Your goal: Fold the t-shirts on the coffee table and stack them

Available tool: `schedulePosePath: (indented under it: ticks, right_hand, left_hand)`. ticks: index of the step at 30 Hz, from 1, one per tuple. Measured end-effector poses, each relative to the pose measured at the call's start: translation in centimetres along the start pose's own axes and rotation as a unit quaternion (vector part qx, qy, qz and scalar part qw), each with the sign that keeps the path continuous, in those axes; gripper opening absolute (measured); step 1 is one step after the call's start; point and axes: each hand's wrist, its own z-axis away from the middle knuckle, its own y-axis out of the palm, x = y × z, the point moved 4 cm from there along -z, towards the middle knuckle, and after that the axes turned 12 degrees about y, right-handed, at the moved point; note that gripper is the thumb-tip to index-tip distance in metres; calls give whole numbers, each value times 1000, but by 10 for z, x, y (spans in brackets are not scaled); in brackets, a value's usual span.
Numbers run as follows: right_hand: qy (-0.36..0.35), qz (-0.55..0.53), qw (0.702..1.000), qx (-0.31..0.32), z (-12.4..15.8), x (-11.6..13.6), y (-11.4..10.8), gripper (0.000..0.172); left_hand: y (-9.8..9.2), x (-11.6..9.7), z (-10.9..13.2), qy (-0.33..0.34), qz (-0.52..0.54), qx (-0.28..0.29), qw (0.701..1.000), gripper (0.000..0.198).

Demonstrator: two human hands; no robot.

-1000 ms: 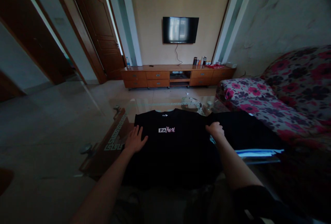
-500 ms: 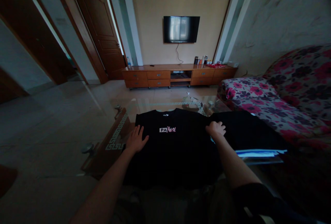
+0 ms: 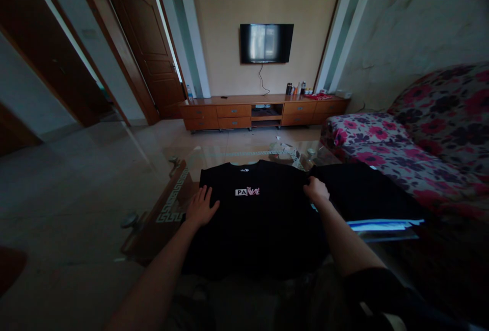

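Observation:
A black T-shirt [image 3: 267, 224] lies spread face up on the glass table, its collar toward the far side and a white and pink print on the chest. My left hand [image 3: 201, 206] rests flat on the shirt's left side near the sleeve, fingers stretched out. On the opposite side, my right hand [image 3: 317, 190] has its fingers curled around the shirt's edge near the sleeve. Just right of that hand is a stack of folded clothes [image 3: 367, 191], black on top, with blue and white layers showing at the near edge.
The glass table [image 3: 171, 198] has a patterned border. A flowered sofa [image 3: 382, 150] stands to the right. Beyond the table is a low wooden cabinet [image 3: 234, 112] with bottles on it, beneath a wall television [image 3: 266, 43].
The fingers of my right hand, spread before, have curled in on the shirt's edge. My left hand and the shirt have stayed in place.

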Motion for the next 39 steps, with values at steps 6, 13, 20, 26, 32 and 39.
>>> schedulePosePath:
  ticks: [6,13,20,26,32,39]
  right_hand:
    - [-99,-44,993,-42,-7,8,-6,58]
    - [-130,-44,990,-27,-18,7,0,51]
    - [-122,-59,989,-52,-30,-7,-7,55]
    - [-123,-55,989,-58,-25,-12,-2,64]
    - [-311,77,936,-145,31,32,-7,72]
    - [-435,215,874,-9,80,50,41,59]
  left_hand:
    - [-3,-1,0,0,-3,6,1000,78]
    - [-7,-4,2,-3,-4,7,1000,77]
    - [-4,-2,1,-2,-6,5,1000,77]
    - [-1,0,1,3,0,2,1000,76]
    - [-1,0,1,3,2,0,1000,77]
    - [-1,0,0,4,-2,0,1000,76]
